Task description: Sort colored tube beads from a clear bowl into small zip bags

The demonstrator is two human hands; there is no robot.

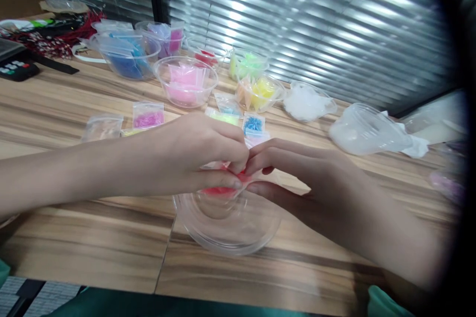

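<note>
My left hand (208, 153) reaches in from the left, its fingers pinched on a small clear bag with red contents (220, 190). From the right, my right hand (293, 168) meets it, thumb and fingertips closed on the bag's right side. The fingertips of both hands nearly touch and partly hide the bag. Beneath them a clear round plastic bowl (238, 246) rests on the wooden table (92, 242), with its upper part covered by the hands.
Small bags with purple (148, 118) and blue beads (253, 125) lie behind the hands. Farther back stand clear bowls with blue (128, 59), pink (186, 84) and yellow contents (263, 90). White bags (307, 101) and stacked clear bowls (364, 129) are at the right.
</note>
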